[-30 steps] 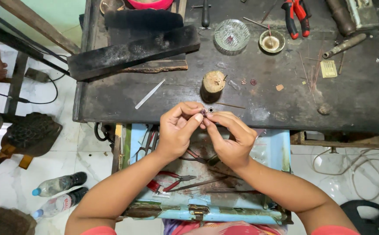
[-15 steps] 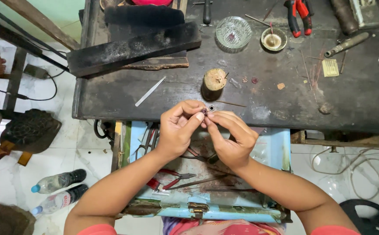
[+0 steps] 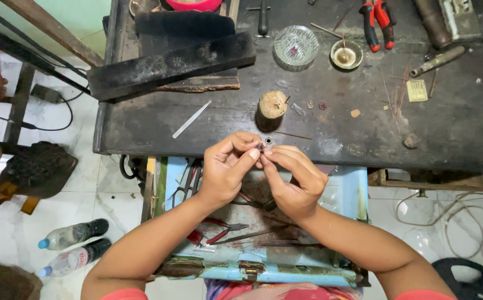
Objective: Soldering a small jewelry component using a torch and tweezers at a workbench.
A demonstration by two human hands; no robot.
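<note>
I hold a tiny dark reddish bead-like piece (image 3: pixel 260 148) pinched between the fingertips of my left hand (image 3: pixel 227 169) and my right hand (image 3: pixel 291 180), both closed on it just above the near edge of the dark scorched wooden workbench (image 3: pixel 330 139). In my judgement the risk is a slip: the grip is fingertip-only, and a loosened piece would drop below my hands into the cluttered pale blue open drawer (image 3: pixel 350 194) among its red-handled pliers (image 3: pixel 219 232). My fingertips cover most of the piece, so its shape stays unclear.
</note>
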